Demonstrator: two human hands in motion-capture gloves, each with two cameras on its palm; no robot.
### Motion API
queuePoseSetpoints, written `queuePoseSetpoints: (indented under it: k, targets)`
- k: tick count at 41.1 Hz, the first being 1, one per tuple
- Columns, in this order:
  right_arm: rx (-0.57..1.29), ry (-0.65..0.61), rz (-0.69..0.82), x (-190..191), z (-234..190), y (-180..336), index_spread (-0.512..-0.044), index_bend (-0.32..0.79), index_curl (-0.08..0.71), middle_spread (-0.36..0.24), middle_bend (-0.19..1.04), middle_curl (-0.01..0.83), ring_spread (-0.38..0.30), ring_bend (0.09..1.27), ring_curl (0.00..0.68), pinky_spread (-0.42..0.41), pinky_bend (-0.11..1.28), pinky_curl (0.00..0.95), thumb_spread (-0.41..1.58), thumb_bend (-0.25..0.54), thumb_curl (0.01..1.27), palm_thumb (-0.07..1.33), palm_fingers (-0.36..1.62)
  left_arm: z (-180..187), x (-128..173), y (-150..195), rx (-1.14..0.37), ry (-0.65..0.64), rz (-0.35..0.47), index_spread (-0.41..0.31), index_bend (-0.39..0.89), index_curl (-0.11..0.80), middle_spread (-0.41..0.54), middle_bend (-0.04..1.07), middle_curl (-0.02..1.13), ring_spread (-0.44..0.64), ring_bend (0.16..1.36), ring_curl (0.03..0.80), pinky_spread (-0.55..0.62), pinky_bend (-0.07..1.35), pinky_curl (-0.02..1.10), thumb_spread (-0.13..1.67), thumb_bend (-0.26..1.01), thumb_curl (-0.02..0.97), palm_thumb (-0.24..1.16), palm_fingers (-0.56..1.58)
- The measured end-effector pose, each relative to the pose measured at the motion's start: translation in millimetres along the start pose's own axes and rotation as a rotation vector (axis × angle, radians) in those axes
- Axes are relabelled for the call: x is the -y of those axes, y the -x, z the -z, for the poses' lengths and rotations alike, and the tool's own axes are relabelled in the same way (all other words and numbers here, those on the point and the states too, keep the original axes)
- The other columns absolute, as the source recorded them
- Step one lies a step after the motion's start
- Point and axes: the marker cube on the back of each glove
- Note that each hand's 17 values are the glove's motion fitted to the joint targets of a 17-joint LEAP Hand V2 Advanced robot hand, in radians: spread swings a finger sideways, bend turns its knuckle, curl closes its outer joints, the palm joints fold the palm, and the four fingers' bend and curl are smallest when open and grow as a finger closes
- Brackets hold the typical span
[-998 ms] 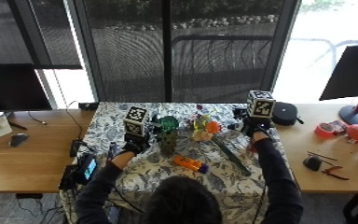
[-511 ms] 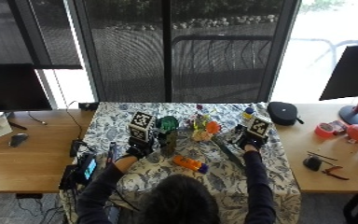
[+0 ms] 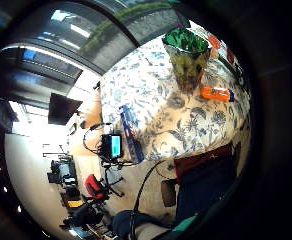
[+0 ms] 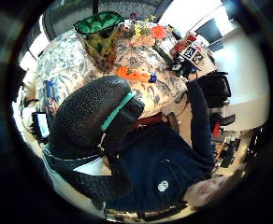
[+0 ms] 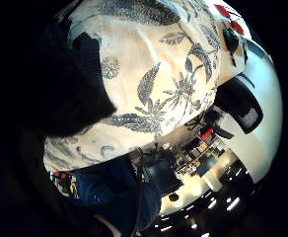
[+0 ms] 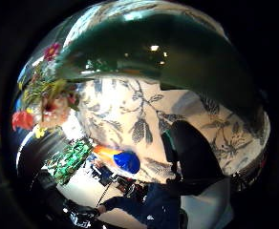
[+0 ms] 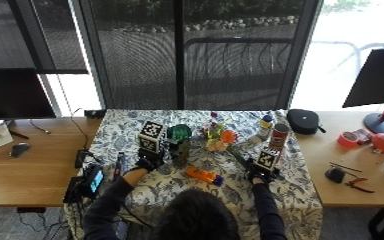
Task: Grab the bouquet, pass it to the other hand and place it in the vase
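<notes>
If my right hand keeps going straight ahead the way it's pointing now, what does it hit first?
Most likely the bouquet. Its green stem end lies on the floral tablecloth right by your right hand, with the flower heads further up toward the vase. Contact itself isn't visible.

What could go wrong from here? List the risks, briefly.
1. The bouquet has its flowers right by the vase; lifting from the stem end near the right hand might swing them into it.
2. The orange bottle lies between the hands, so a low pass to the left hand could knock it.
</notes>
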Motion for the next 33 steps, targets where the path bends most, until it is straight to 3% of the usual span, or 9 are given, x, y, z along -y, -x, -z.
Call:
queuePoseSetpoints:
  k: [6,11,15,18,22,27,28,30,33]
  targets:
    - [-0.047,-0.057,-0.029,-6,-11,6,-0.214,0.19,0.218,-0.09,0.32,0.432,-0.138,0.54,0.373,0.082,0.49,0.32,1.11,0.091,0.38,0.84,0.76,2,-4,4,-0.001,0.006,0.013,-0.051,0.09,0.131,0.305,0.19,0.29,0.36,0.72,0.261,0.4,0.54,0.32,1.1,-0.02,0.251,0.12,-0.06]
    - [-0.069,0.08,-0.135,-17,-21,3,-0.23,0.25,0.277,-0.104,0.28,0.431,-0.166,0.52,0.375,0.057,0.41,0.302,1.14,0.122,0.4,0.92,0.87,0,-7,5,0.009,0.003,0.02,-0.051,0.09,0.133,0.305,0.19,0.3,0.36,0.72,0.263,0.4,0.54,0.32,1.1,-0.02,0.256,0.12,-0.06]
    - [-0.024,-0.087,-0.135,-11,-13,4,-0.229,0.31,0.32,-0.117,0.28,0.443,-0.19,0.48,0.375,0.03,0.34,0.29,1.11,0.157,0.44,1.02,0.95,-5,-8,4,0.025,0.02,0.018,-0.051,0.09,0.134,0.305,0.19,0.3,0.36,0.72,0.264,0.4,0.54,0.32,1.11,-0.02,0.259,0.12,-0.06]
    - [0.007,-0.182,-0.098,-6,-4,6,-0.228,0.27,0.329,-0.132,0.34,0.462,-0.208,0.5,0.382,-0.006,0.28,0.281,1.07,0.157,0.45,1.06,1.07,-14,-5,5,0.036,0.024,0.018,-0.051,0.1,0.135,0.305,0.19,0.3,0.36,0.72,0.264,0.4,0.54,0.33,1.11,-0.02,0.259,0.13,-0.06]
    - [0.046,-0.097,-0.117,-6,-11,3,-0.229,0.18,0.348,-0.147,0.35,0.48,-0.214,0.6,0.428,-0.138,0.32,0.317,1.13,0.165,0.45,1.08,1.22,-22,0,7,0.042,0.035,0.028,-0.051,0.1,0.136,0.305,0.19,0.3,0.36,0.72,0.262,0.4,0.54,0.33,1.11,-0.02,0.26,0.13,-0.06]
    - [0.302,-0.397,0.037,19,5,13,-0.233,0.18,0.367,-0.187,0.43,0.524,-0.21,0.64,0.462,-0.184,0.37,0.36,1.18,0.156,0.43,1.08,1.25,-26,5,7,0.006,0.058,0.033,-0.051,0.1,0.139,0.312,0.18,0.3,0.36,0.71,0.261,0.4,0.54,0.33,1.11,-0.02,0.264,0.13,-0.07]
    - [0.37,-0.398,0.072,17,9,16,-0.231,0.18,0.372,-0.192,0.45,0.533,-0.207,0.65,0.468,-0.191,0.37,0.366,1.2,0.138,0.42,1.05,1.26,-25,6,7,-0.005,0.066,0.036,-0.051,0.1,0.139,0.313,0.18,0.3,0.37,0.71,0.262,0.4,0.54,0.33,1.11,-0.02,0.265,0.14,-0.07]
    - [0.528,-0.316,0.163,7,15,25,-0.234,0.21,0.392,-0.197,0.49,0.551,-0.205,0.65,0.48,-0.197,0.38,0.378,1.18,0.015,0.37,0.86,1.29,-25,8,7,-0.023,0.08,0.045,-0.051,0.1,0.14,0.314,0.18,0.3,0.37,0.71,0.261,0.4,0.54,0.33,1.12,-0.02,0.265,0.14,-0.07]
    - [0.708,-0.216,0.261,-4,25,36,-0.232,0.23,0.415,-0.198,0.52,0.569,-0.205,0.66,0.492,-0.208,0.39,0.396,1.18,-0.014,0.35,0.83,1.28,-27,15,8,-0.053,0.081,0.054,-0.051,0.1,0.143,0.316,0.18,0.3,0.37,0.71,0.261,0.4,0.54,0.33,1.12,-0.02,0.266,0.14,-0.07]
